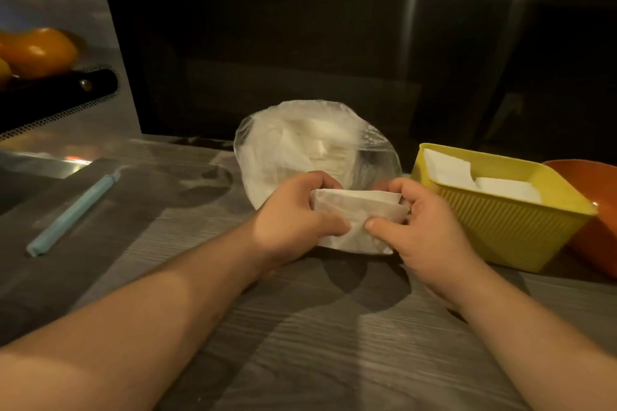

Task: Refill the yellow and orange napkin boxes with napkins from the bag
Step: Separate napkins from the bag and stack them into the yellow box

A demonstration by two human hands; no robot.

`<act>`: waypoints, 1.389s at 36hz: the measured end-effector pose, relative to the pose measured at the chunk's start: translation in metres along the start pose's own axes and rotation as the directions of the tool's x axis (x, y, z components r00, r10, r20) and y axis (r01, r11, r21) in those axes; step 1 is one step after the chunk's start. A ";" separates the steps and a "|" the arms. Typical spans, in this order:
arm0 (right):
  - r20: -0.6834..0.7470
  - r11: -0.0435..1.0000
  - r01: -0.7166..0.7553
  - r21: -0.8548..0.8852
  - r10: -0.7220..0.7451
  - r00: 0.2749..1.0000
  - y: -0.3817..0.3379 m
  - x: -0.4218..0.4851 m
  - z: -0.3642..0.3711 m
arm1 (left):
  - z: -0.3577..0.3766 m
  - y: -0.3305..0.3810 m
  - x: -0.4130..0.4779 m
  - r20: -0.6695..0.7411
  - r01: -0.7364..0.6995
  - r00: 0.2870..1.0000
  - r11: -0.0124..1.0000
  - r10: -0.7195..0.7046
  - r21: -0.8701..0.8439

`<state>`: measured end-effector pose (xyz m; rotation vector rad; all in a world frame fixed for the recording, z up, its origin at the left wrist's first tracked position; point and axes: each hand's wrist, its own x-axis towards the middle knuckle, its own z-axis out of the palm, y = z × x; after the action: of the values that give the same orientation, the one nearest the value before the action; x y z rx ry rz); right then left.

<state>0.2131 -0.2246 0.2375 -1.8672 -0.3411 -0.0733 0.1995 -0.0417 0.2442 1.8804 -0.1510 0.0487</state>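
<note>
Two hands, one bundle. Left hand (293,217) and right hand (424,230) held a folded stack of napkins (360,207) just above the desk (300,344), fingers (384,227) curled round its ends, thumbs pinching the front face.
Bag (300,143): clear plastic, more napkins inside, just behind the stack toward the desk's far edge.
Yellow box (507,227): toward the right edge, holding white napkins.
Orange box (601,237): at the right edge, just beside the yellow; contents hidden.
Risks, as judged: the lower sheets sagged and could slip out in carrying; so light a pinch could let the stack fan apart; forcing it into the part-filled yellow box could crumple it.
</note>
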 end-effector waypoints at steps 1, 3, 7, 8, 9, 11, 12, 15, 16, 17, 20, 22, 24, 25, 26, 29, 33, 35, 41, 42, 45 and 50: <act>0.008 0.999 -0.017 0.032 0.016 1.000 0.000 -0.002 0.001 | 0.000 0.000 -0.001 0.010 0.001 1.000 1.000 -0.001 -0.010; 0.009 0.998 -0.026 0.055 0.026 1.000 0.000 -0.004 0.002 | 0.001 -0.001 -0.001 0.023 0.000 1.000 0.999 0.001 -0.041; -0.043 0.997 -0.027 0.074 0.030 0.999 0.000 -0.006 0.003 | 0.004 -0.003 -0.002 -0.018 -0.013 1.000 0.999 0.012 -0.044; -0.063 0.995 -0.029 0.098 0.036 0.997 0.000 -0.006 0.003 | 0.005 -0.003 -0.002 -0.031 -0.022 0.999 0.999 0.020 -0.044; -0.080 0.989 -0.037 0.141 0.048 0.996 0.001 -0.007 0.003 | 0.006 -0.004 -0.002 -0.043 -0.032 0.999 0.999 0.030 -0.042; -0.091 0.964 -0.060 0.258 0.086 0.992 0.000 -0.008 0.006 | 0.007 -0.004 -0.002 -0.062 -0.055 0.997 0.998 0.053 -0.039; -0.089 0.950 -0.073 0.305 0.104 0.991 0.000 -0.009 0.008 | 0.008 -0.004 -0.003 -0.066 -0.066 0.996 0.997 0.064 -0.037; -0.113 0.940 -0.095 0.328 0.139 0.984 0.001 -0.008 0.015 | 0.010 -0.003 -0.005 -0.054 -0.080 0.995 0.997 0.080 -0.007; -0.125 0.944 -0.099 0.316 0.145 0.982 0.002 -0.007 0.017 | 0.011 -0.002 -0.005 -0.047 -0.085 0.995 0.996 0.085 0.003; -0.136 0.946 -0.103 0.307 0.151 0.979 0.003 -0.006 0.018 | 0.011 -0.002 -0.006 -0.043 -0.091 0.995 0.996 0.091 0.011; -0.137 0.944 -0.100 0.315 0.149 0.979 0.002 -0.005 0.019 | 0.009 -0.002 -0.006 -0.081 -0.102 0.991 0.994 0.104 0.034; -0.129 0.938 -0.094 0.332 0.144 0.981 0.000 -0.006 0.017 | 0.007 -0.001 -0.006 -0.104 -0.094 0.990 0.995 0.098 0.044; -0.131 0.936 -0.081 0.343 0.133 0.982 0.000 -0.006 0.016 | 0.007 -0.001 -0.005 -0.101 -0.082 0.991 0.996 0.086 0.044; -0.135 0.937 -0.076 0.342 0.128 0.983 0.000 -0.006 0.016 | 0.008 -0.001 -0.005 -0.096 -0.077 0.992 0.996 0.081 0.044; -0.129 0.937 -0.077 0.341 0.127 0.983 0.000 -0.006 0.016 | 0.009 -0.001 -0.006 -0.091 -0.070 0.993 0.997 0.074 0.045; -0.064 0.928 -0.101 0.358 0.133 0.989 -0.002 -0.008 0.014 | 0.013 -0.003 -0.007 -0.089 -0.041 0.995 0.999 0.043 0.026; -0.016 0.947 -0.124 0.295 0.135 0.991 -0.001 -0.009 0.013 | 0.012 -0.005 -0.004 -0.096 -0.033 0.995 0.999 0.034 0.019; -0.026 0.967 -0.110 0.230 0.120 0.992 -0.001 -0.010 0.013 | 0.012 -0.006 -0.003 -0.086 -0.036 0.996 0.999 0.038 0.024; -0.033 0.990 -0.103 0.097 0.107 0.994 0.002 -0.009 0.014 | 0.014 -0.005 -0.006 -0.032 -0.022 0.999 1.000 0.022 -0.006; -0.037 0.988 -0.111 0.104 0.115 0.993 0.002 -0.009 0.015 | 0.014 -0.005 -0.006 -0.027 -0.018 0.999 0.999 0.017 -0.027; -0.040 0.981 -0.128 0.144 0.135 0.990 0.001 -0.008 0.015 | 0.013 -0.005 -0.005 -0.019 -0.007 1.000 0.991 0.004 -0.130; -0.074 0.968 -0.125 0.218 0.144 0.987 -0.001 -0.008 0.014 | 0.014 -0.005 -0.003 -0.051 0.003 0.999 0.966 -0.016 -0.258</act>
<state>0.2040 -0.2129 0.2318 -1.6642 -0.1526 -0.0264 0.1963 -0.0534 0.2351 1.6183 -0.1063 0.0691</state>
